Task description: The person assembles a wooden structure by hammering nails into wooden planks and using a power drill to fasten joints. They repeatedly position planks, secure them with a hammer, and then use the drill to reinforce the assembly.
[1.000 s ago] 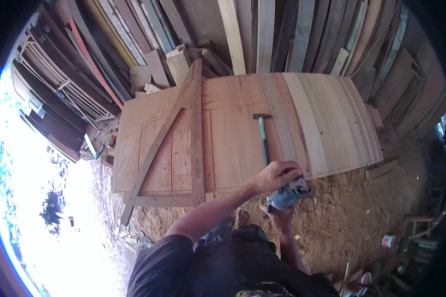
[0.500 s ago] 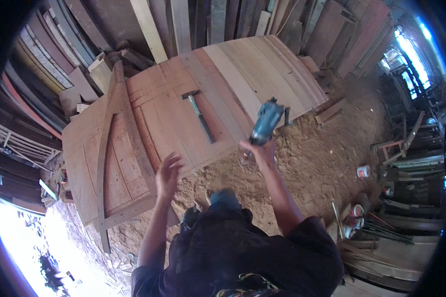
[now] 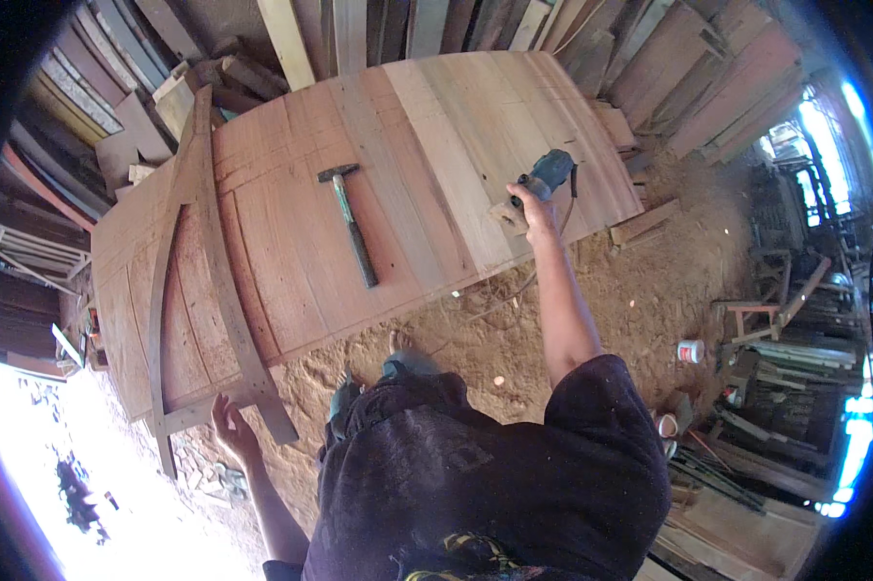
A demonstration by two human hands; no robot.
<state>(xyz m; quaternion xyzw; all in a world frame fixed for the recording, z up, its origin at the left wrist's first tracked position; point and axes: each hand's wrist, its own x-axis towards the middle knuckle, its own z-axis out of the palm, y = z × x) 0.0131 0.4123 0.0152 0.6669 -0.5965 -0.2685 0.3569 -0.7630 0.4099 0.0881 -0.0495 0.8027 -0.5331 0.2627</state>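
My right hand (image 3: 541, 215) is wrapped round a teal corded power tool (image 3: 552, 172) with a flat pale base, over the lighter boards of a large wooden panel (image 3: 301, 136). The tool lies tilted, and I cannot tell whether its base touches the wood. My left hand (image 3: 237, 432) is open with fingers apart, holding nothing, beside the near crosspiece of an A-shaped wooden frame (image 3: 225, 290). That frame lies across the panel's left part. On the panel's middle rests a hammer (image 3: 351, 228), its head at the far end.
Planks (image 3: 422, 29) lean upright behind the panel. Sandy ground (image 3: 422, 334) lies between my feet and the panel's near edge. A white bucket (image 3: 689, 351) stands at the right, near stacked timber (image 3: 795, 363). A wood offcut (image 3: 644, 223) lies off the panel's right end.
My right hand has carried the power tool away from me, over the panel's lighter boards, and tilted it. My left hand has moved left and nearer to me. The head view has shifted.
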